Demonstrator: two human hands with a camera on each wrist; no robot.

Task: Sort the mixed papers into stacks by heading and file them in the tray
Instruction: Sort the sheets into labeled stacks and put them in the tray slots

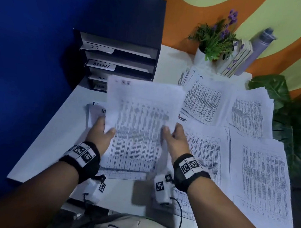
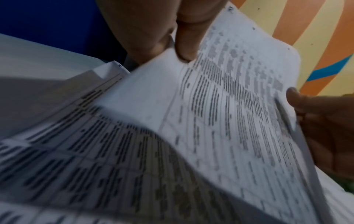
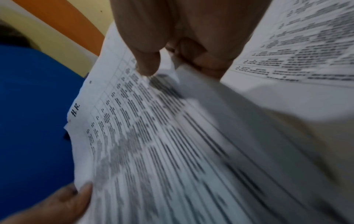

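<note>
The flat white table (image 1: 55,141) spreads under both hands, its smooth top largely covered with thin printed sheets. Beyond the left hand, at the table's far left corner, stands the dark boxy filing tray (image 1: 123,43), a rectangular unit of stacked slots with white paper labels reading IT and ADMIN and two lower labels partly hidden. To the right of the right hand lie the loose overlapping stacks of white printed papers (image 1: 261,176), each a rectangle of dense grey table rows; one just beyond that hand bears a red "Admin" heading (image 1: 182,119). Held up between the hands, tilted above the table and in front of the tray's lower slots, is the thin sheaf of white printed sheets headed "H.R." (image 1: 141,124), limp and slightly curved, its text blurred. The left hand (image 1: 101,133) grips its left edge, thumb on the face and fingers curled behind; the right hand (image 1: 175,140) pinches the right edge in the same way. Far beyond the right hand stand a leafy green plant with purple flowers in a white pot (image 1: 214,39), upright pale books (image 1: 237,58) and a grey cylindrical bottle (image 1: 257,48).
</note>
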